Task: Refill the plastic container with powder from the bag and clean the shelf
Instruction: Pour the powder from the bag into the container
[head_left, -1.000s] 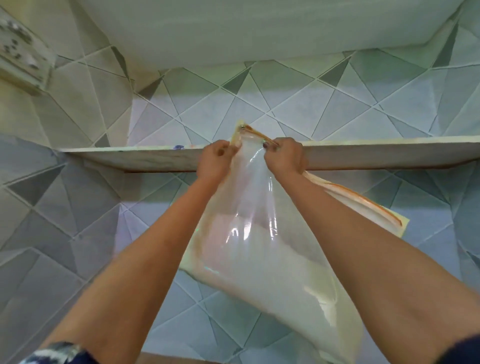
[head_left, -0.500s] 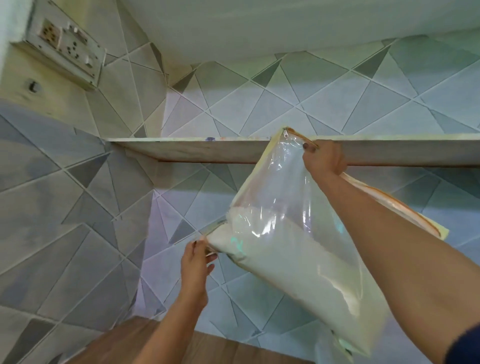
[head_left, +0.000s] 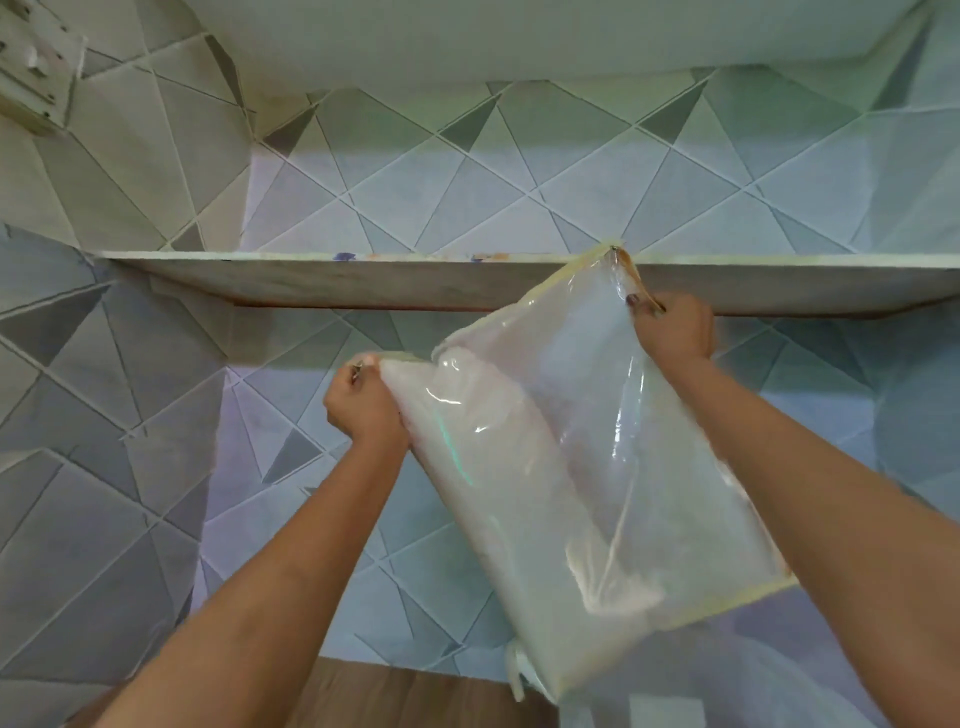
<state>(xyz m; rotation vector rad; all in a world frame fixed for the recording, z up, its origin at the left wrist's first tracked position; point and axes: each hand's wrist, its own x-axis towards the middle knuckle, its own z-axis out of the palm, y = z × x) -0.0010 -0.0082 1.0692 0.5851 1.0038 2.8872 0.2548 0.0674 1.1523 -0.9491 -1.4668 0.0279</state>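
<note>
Since half a second ago, the left hand (head_left: 366, 410) has risen from low beside the wall and now closes in a fist around the near left corner of the clear plastic bag (head_left: 613, 415), where before its fingers were only reaching that corner. The right hand (head_left: 675, 327) keeps its place at the bag's top corner, fingers curled and pinching the plastic beside the orange seal strip (head_left: 631, 275).

Both bare forearms reach up from the bottom of the view. The bag hangs stretched between the two hands, tilted, with its top corner overlapping the front edge of the shelf (head_left: 363, 283); whether it touches the shelf cannot be told. White powder (head_left: 493, 519) fills the left and lower part of the bag, while the upper right part is see-through and glossy with reflections. A pale yellow border runs along the bag's edges.

The shelf is a long pale slab fixed across the wall, seen from slightly below, with small blue and orange marks on its top edge. Behind it is a wall of grey and white tiles (head_left: 467, 182) in triangle patterns. A switch panel (head_left: 31, 67) sits at the top left corner. A brown wooden surface (head_left: 405, 693) shows at the bottom, below the bag.
</note>
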